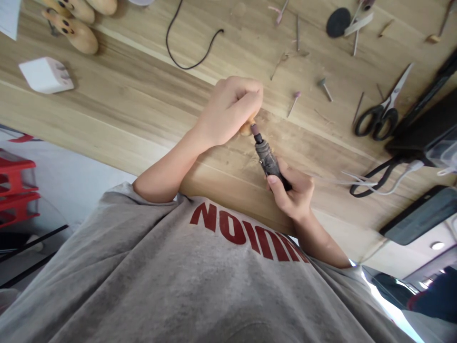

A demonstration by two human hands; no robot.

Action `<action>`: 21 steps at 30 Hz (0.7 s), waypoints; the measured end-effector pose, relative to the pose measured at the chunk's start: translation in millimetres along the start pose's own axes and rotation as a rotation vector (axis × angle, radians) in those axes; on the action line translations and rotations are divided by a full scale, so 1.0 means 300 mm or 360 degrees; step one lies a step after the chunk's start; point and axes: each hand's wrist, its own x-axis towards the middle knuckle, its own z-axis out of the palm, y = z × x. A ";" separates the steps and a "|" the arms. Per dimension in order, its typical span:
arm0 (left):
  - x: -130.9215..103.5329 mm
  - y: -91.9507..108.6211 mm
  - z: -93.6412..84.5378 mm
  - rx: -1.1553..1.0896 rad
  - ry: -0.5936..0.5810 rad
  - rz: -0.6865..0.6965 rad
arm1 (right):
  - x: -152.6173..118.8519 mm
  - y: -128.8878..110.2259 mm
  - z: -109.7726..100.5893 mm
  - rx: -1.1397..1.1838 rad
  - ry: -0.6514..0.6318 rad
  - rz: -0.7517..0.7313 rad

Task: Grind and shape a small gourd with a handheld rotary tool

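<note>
My left hand (235,105) is closed round a small tan wooden piece (246,127), most of it hidden under the fingers. In my right hand (293,188) is a dark rotary tool (267,159), its fingers wrapped round the body. The reddish-brown sanding tip (254,129) points up and left and lies right against or just beside the wooden piece; contact cannot be made out for certain. Fine dust lies on the wooden table (228,164) around the tip.
Scissors (385,107), a grinding bit (294,102) and a black disc (338,22) lie to the right, near cables (378,183) and a dark box (424,126). Carved wooden figures (76,33), a white block (46,75) and a black cord (178,62) lie further left.
</note>
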 end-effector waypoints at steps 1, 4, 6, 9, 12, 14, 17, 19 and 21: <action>0.001 -0.002 0.002 -0.0031 0.0009 0.0019 | 0.001 -0.001 0.000 -0.0004 0.0006 -0.0005; 0.004 -0.011 0.011 -0.0169 0.0017 0.0058 | 0.002 -0.002 0.001 -0.0003 0.0024 -0.0009; 0.005 -0.013 0.018 -0.0283 0.0002 0.0040 | 0.001 -0.001 0.003 0.0010 0.0015 -0.0035; 0.007 -0.012 0.022 -0.0230 0.0021 0.0094 | 0.000 0.001 0.004 0.0016 0.0048 -0.0009; 0.011 -0.011 0.019 -0.0261 0.0007 0.0083 | 0.000 0.001 0.003 -0.0002 0.0042 -0.0009; 0.014 -0.012 0.016 -0.0304 0.0000 0.0058 | 0.000 -0.001 0.003 -0.0012 0.0022 0.0000; 0.020 -0.016 0.012 -0.0200 0.0006 0.0109 | 0.000 -0.003 0.002 -0.0006 0.0043 0.0091; 0.022 -0.020 0.011 -0.0152 -0.0009 0.0109 | 0.000 -0.003 0.002 0.0011 0.0044 0.0118; 0.023 -0.025 0.011 -0.0151 -0.0025 0.0076 | 0.000 -0.003 0.002 0.0019 0.0037 0.0108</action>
